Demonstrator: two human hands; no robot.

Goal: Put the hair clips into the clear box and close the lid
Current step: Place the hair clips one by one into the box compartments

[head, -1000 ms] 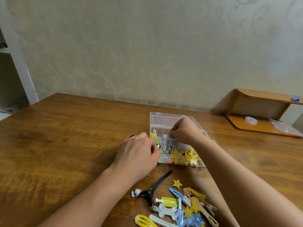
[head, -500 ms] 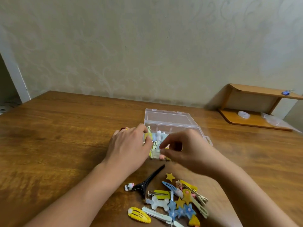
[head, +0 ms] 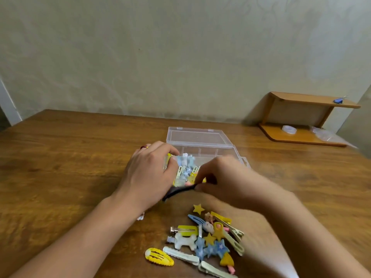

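Observation:
A clear box [head: 202, 150] stands open on the wooden table [head: 60, 167], its lid [head: 195, 135] laid back toward the wall. Several small coloured clips [head: 185, 169] lie inside it. My left hand [head: 150, 173] holds the box's left front corner, fingers curled round the edge. My right hand [head: 222, 179] pinches the tip of a long black clip [head: 178, 192], which is blurred and lifted just in front of the box. A pile of loose hair clips [head: 204, 239] lies near the table's front, with a yellow star [head: 198, 209] at its far edge.
A small wooden shelf [head: 301, 119] sits on the table at the back right, holding a roll of tape [head: 289, 129] and a plastic bag [head: 323, 134]. A blue item [head: 338, 100] lies on its top. The wall runs close behind the box.
My right hand left the box, came toward me and picked up the black clip, which has risen from the table. My left hand stays on the box.

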